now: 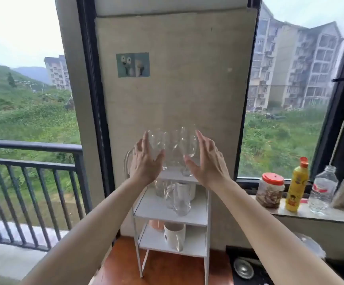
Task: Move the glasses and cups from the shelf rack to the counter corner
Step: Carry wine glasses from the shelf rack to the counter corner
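Observation:
A white three-tier shelf rack (187,220) stands against the wall pillar. On its top tier are clear glasses: a left glass (156,140), a middle one (174,147) and a stemmed wine glass (187,142), plus a clear jug handle (127,161) behind my wrist. My left hand (144,161) cups the left glass, fingers apart. My right hand (208,159) is spread open just right of the wine glass, thumb near its stem. The middle tier holds glass mugs (181,204) and a white cup (184,191). A white mug (174,235) sits on the bottom tier.
The stone sill (311,214) at right carries a red-lidded jar (271,190), a yellow bottle (296,186) and a water bottle (323,190). A stove burner (244,268) lies below it. The rack stands on a reddish wooden surface (167,268). A balcony railing (33,161) is left.

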